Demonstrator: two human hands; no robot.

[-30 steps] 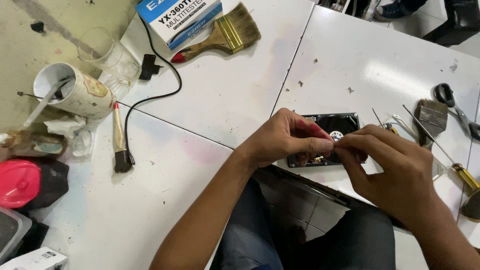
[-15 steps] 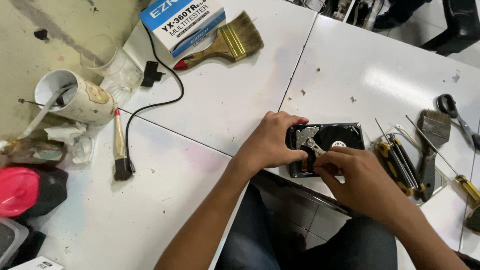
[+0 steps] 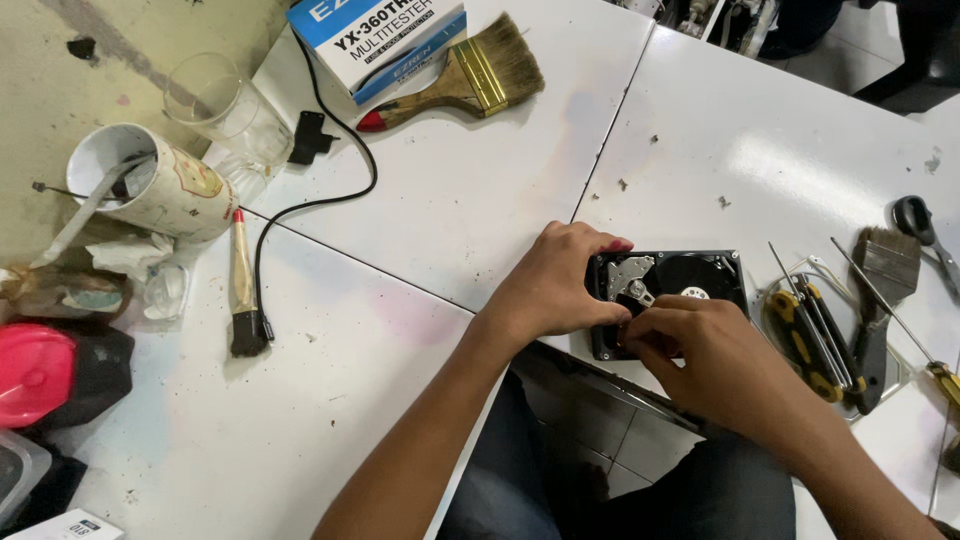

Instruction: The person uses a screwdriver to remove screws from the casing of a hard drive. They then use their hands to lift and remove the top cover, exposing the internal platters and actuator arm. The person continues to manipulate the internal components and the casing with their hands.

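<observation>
1. From the head camera we look down on a white desk (image 3: 450,200) made of panels that meet at dark seams, its top speckled with small bits of debris; between the panels near us we see our own knees and a tiled floor.
2. At the far edge lies a wide paintbrush (image 3: 455,80) beside a blue-and-white box (image 3: 375,40), and a black cable (image 3: 330,190) curls down from there toward a small black-bristled brush (image 3: 242,295).
3. At the left stand a clear glass (image 3: 225,110) and a tipped paper cup (image 3: 150,190), with a pink lid (image 3: 35,360) nearer us.
4. The opened hard drive (image 3: 690,275) lies flat at the near edge of the right panel, its platter and metal arm exposed.
5. Our left hand (image 3: 560,285) is curled over the drive's left edge, fingers arched on top and gripping it.
6. Our right hand (image 3: 705,350) covers the drive's near corner, fingers bent and pinched together; it seems to hold some small part, though we cannot tell what.
7. Just right of the drive rest yellow-handled screwdrivers (image 3: 805,340), another brush (image 3: 880,290) and scissors (image 3: 920,225).
</observation>
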